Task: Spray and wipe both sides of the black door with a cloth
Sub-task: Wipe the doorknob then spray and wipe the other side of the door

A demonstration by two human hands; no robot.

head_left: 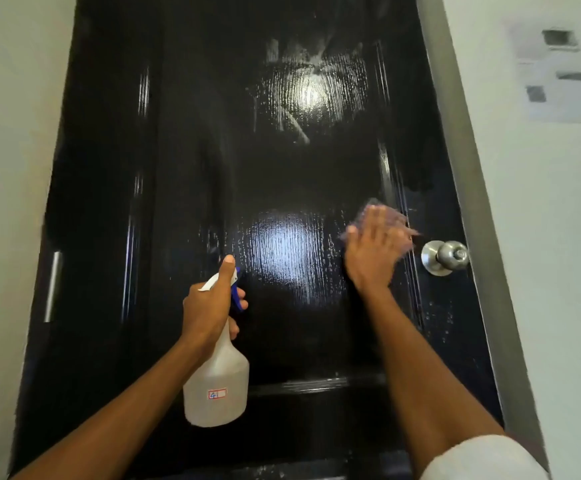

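The glossy black door [192,161] fills the view, wet and streaked, with droplets near its right edge. My left hand [209,306] grips the neck of a translucent white spray bottle [218,386] with a blue trigger, nozzle pointed at the door. My right hand [374,251] presses a purple cloth [377,211] flat against the door with straight fingers, just left of the silver door knob [445,257]. The hand and cloth are blurred by motion, and the hand hides most of the cloth.
A grey door frame [469,174] runs down the right side, with a white wall [559,237] beyond it carrying blurred papers. A metal hinge [52,285] shows at the door's left edge beside another white wall [2,202].
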